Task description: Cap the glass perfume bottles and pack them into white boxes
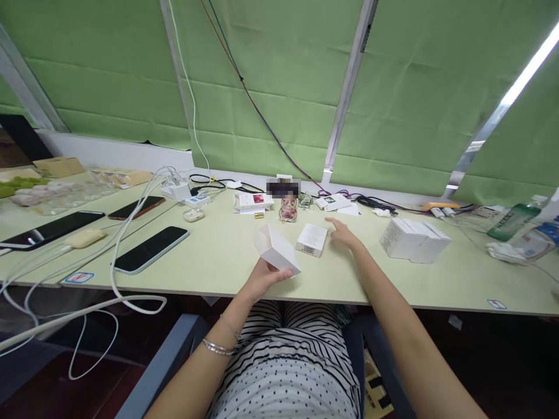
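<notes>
My left hand (263,276) is closed around the lower part of a white paper box (279,249), holding it tilted above the table's front part. The box's far end looks open, but its inside is hard to make out. My right hand (343,234) reaches over the table with its fingers apart and nothing visible in them. Just to its left lies another white box (312,238) with printed text and a barcode. Beyond the boxes sit small round clear containers with pink contents (288,212) and one with green contents (305,201).
White cartons (414,240) stand grouped at right, near a green bottle (517,218). Flat packets (253,201) and papers (336,202) lie at the back. Phones (152,249) and loose white cables (116,250) occupy the left. The table's front edge (209,290) runs before my lap.
</notes>
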A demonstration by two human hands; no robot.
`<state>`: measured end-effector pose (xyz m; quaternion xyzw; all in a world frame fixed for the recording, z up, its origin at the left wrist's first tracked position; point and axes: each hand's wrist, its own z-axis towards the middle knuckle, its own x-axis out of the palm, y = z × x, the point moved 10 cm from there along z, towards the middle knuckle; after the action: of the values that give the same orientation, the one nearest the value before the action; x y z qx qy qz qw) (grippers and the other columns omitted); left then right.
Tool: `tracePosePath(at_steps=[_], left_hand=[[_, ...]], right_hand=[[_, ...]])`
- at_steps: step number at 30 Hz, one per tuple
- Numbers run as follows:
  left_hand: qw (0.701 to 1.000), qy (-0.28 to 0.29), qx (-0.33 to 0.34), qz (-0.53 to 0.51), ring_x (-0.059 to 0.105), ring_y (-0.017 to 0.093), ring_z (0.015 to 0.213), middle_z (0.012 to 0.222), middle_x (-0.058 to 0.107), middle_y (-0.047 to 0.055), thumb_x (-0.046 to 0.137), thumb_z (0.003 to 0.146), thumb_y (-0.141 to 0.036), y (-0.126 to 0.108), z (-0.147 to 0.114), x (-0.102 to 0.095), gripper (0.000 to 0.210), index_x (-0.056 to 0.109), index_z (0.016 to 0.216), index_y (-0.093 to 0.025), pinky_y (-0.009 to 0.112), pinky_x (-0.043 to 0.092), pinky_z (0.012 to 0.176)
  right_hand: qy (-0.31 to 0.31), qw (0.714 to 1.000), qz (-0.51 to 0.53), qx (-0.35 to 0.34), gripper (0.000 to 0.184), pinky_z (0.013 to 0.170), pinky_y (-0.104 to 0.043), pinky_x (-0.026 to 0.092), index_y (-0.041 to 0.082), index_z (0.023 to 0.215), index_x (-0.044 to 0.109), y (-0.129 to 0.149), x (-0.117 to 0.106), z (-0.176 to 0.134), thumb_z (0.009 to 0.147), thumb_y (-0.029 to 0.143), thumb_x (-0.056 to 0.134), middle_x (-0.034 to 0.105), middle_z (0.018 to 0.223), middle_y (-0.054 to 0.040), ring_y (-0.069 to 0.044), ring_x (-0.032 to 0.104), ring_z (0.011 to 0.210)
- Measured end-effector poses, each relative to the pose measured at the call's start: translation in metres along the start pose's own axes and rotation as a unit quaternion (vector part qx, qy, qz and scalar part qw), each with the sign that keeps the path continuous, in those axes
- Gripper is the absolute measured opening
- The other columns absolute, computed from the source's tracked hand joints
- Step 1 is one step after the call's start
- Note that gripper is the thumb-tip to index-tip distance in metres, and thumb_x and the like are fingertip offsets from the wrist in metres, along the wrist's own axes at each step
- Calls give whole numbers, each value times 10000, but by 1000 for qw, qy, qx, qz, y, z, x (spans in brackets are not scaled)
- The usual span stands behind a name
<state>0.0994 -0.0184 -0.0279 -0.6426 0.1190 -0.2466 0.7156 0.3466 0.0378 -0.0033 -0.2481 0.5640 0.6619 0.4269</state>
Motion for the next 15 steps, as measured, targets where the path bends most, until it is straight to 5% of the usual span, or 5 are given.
tracePosePath(at_steps=[4,9,13,15], left_hand=[[1000,0,0,-20,552,262,1017,1056,619,110,763,554,-355,0,0,-1,586,531,1050,-146,395,432,895],[1000,-4,5,-31,553,272,1012,1057,618,112,773,541,-347,1,-1,-1,612,527,1064,-144,407,433,889],[999,-6,14,-35,554,277,1020,1063,620,114,769,546,-359,-3,0,-4,621,520,1075,-151,399,438,889],[999,-11,25,-32,548,281,1034,1070,620,117,776,535,-362,-14,1,-6,636,521,1078,-154,391,437,896]], right_hand=[[38,999,3,-12,250,886,-377,396,177,901,616,-10,12,3,654,178,577,631,986,-56,-223,534,978],[-14,1000,5,-20,240,851,-366,419,141,951,578,-12,-12,-9,754,261,511,565,1081,-113,-221,528,988],[-122,985,-34,-114,134,882,-416,405,171,848,583,34,-62,-28,732,231,557,418,1237,-130,-258,459,1096],[-127,971,-76,-188,57,907,-444,384,188,754,584,71,-72,-44,738,160,537,427,1213,-105,-254,458,1084]])
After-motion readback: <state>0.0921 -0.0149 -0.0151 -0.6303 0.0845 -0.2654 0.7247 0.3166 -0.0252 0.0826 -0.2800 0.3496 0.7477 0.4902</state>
